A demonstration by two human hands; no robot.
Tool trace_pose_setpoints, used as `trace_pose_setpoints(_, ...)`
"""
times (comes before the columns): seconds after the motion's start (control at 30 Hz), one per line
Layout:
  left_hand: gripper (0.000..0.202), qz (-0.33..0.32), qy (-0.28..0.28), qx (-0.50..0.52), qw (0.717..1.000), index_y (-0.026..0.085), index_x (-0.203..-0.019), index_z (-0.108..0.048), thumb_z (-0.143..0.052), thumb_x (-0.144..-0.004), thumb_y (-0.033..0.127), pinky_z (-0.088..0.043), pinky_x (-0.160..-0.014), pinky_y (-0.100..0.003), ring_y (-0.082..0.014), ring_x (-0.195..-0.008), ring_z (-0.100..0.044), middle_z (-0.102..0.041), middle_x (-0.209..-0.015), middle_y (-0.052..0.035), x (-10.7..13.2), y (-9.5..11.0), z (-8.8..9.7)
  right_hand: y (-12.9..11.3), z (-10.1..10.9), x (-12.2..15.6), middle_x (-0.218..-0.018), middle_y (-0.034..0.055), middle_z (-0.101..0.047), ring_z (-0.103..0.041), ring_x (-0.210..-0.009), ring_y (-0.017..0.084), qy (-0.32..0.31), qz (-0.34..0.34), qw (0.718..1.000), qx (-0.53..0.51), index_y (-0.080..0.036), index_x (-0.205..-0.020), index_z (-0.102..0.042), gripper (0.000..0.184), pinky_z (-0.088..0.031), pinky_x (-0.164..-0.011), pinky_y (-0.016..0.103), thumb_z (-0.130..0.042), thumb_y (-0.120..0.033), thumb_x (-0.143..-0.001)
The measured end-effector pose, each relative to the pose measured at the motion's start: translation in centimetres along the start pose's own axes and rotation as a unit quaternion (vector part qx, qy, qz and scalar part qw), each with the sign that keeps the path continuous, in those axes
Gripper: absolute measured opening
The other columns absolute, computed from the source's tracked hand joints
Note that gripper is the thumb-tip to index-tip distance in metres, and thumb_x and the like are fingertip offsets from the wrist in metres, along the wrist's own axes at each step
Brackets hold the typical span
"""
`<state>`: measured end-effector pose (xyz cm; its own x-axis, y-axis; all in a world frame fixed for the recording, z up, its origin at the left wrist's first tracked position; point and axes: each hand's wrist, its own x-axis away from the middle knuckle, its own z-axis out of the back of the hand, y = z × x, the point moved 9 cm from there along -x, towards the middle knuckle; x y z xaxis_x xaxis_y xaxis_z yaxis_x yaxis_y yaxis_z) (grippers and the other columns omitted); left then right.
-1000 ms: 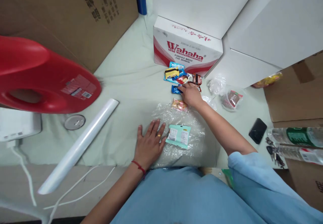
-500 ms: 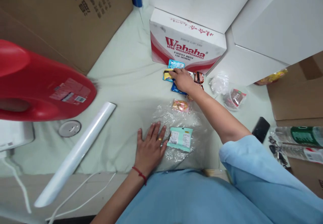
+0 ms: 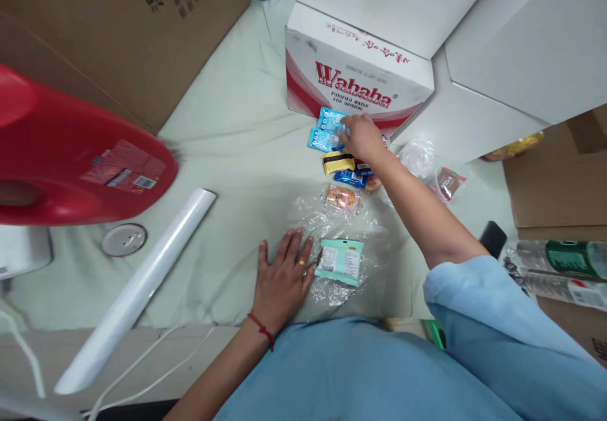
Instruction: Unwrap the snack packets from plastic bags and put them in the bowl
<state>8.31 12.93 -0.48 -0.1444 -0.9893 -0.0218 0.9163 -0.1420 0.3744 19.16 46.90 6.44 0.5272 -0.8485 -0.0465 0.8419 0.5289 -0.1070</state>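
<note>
A: Where're the lt-blue pkts (image 3: 331,119) rel. to your R hand (image 3: 364,140)?
B: Just L of it, right at your fingertips, by the foot of the Wahaha box (image 3: 353,86). The yellow pkt (image 3: 338,162) is a bit nearer you, w/ the dk-blue pkt (image 3: 349,177) right beside it.
A: And how's that R hand?
B: Fingers bent, tips over the R end of the lt-blue pkts. Can't tell if you're pinching one or only touching.
A: Your L hand (image 3: 279,279)?
B: Palm down, fingers spread wide, fingertips at the L edge of the clear plastic (image 3: 374,226). The mint pkt (image 3: 339,262) lies on that plastic, just R of your thumb; can't tell if they touch. The orange-pink pkt (image 3: 343,199) is farther from you, approx. btwn the mint pkt & the dk-blue pkt.
</note>
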Motion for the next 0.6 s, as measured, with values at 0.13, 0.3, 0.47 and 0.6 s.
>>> trace_pose_setpoints(0.13,0.057,-0.005,0.004,-0.007,1.000,0.030,-0.162,-0.042,-0.044,-0.107,0.041,0.003,-0.130,-0.067,-0.0307,-0.158,-0.037,-0.037,-0.171,-0.0100,0.0,0.1,0.1,-1.6,-1.6,-2.5,-0.154,0.0193,-0.055,-0.045,-0.139,0.039,0.026,0.006,0.999,0.022,-0.011,-0.159,-0.041,0.061,-0.041,-0.112,0.055,-0.051,-0.028,-0.101)
trace_pose_setpoints(0.3,0.054,-0.003,0.005,-0.009,1.000,0.029,-0.159,-0.047,-0.044,-0.107,0.042,0.004,-0.131,-0.066,-0.0304,-0.157,-0.039,-0.040,-0.169,-0.0096,0.0,0.1,0.2,-0.4,-5.9,-3.1,-0.124,0.0249,-0.071,-0.056,-0.122,0.041,-0.024,-0.071,0.997,-0.011,-0.005,-0.145,-0.057,0.049,-0.044,-0.107,0.059,-0.045,-0.024,-0.101)
trace_pose_setpoints(0.47,0.057,0.000,0.000,-0.004,1.000,0.031,-0.163,-0.041,-0.045,-0.107,0.042,0.002,-0.130,-0.067,-0.0312,-0.157,-0.038,-0.039,-0.170,-0.0095,0.0,0.0,0.1,0.4,-6.5,-2.6,-0.133,0.0235,-0.064,-0.051,-0.128,0.042,-0.021,-0.053,0.998,-0.017,-0.010,-0.132,-0.068,0.045,-0.039,-0.113,0.057,-0.062,-0.036,-0.096)
trace_pose_setpoints(0.6,0.061,-0.001,0.000,0.000,1.000,0.032,-0.165,-0.035,-0.045,-0.106,0.041,-0.001,-0.130,-0.069,-0.0330,-0.157,-0.038,-0.039,-0.170,-0.0107,0.0,0.0,0.0,1.8,-7.0,-2.6,-0.147,0.0230,-0.055,-0.047,-0.135,0.041,-0.034,-0.086,0.995,-0.040,-0.011,-0.153,-0.049,0.073,-0.039,-0.115,0.058,-0.073,-0.039,-0.090)
